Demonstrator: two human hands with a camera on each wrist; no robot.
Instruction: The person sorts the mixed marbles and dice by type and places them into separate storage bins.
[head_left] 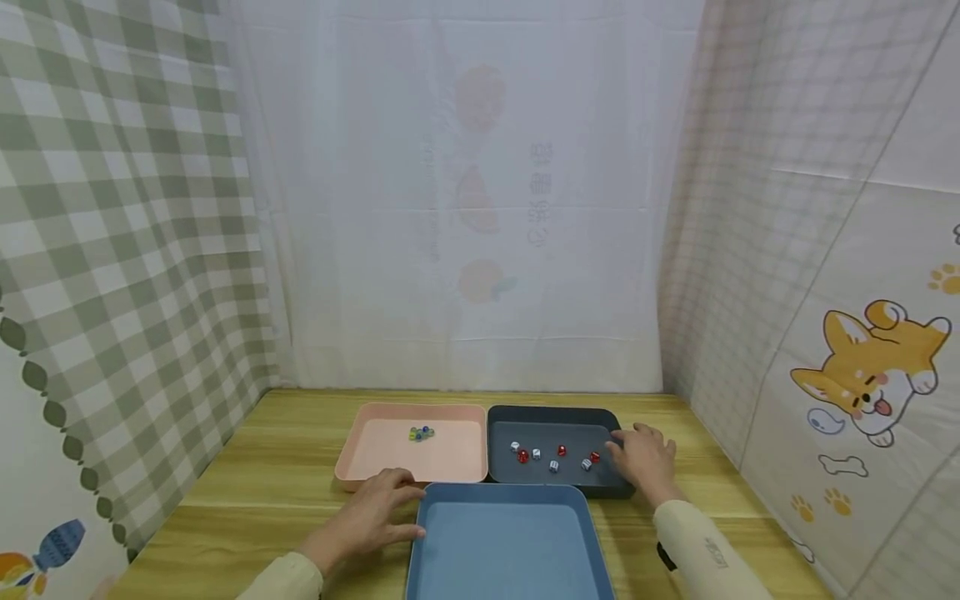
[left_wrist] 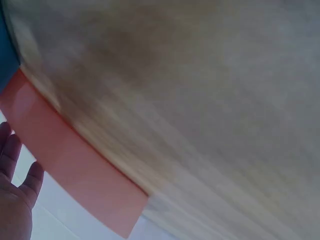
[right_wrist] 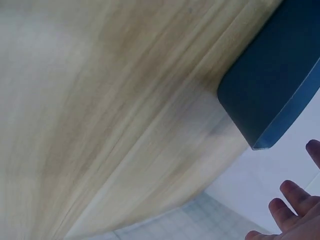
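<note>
My left hand (head_left: 371,515) is at the upper left corner of a blue tray (head_left: 510,493), thumb and fingers spread, fingertips right at its rim. My right hand (head_left: 647,460) hovers at the right side of a dark grey tray (head_left: 551,414), its fingertips overlapping that tray's rim in the head view. Several silvery-white dice (head_left: 553,466) and red dice (head_left: 522,457) are scattered inside the dark tray. The right wrist view has the fingers (right_wrist: 295,195) loosely spread near the dark tray's corner (right_wrist: 270,100). Neither hand holds anything.
A pink tray (head_left: 352,450) sits left of the dark tray, with a small cluster of yellow-green and blue pieces (head_left: 422,433) inside. All the trays stand on a wood-grain table (head_left: 247,500). A white curtain (head_left: 360,250) hangs behind, with printed cloths at both sides.
</note>
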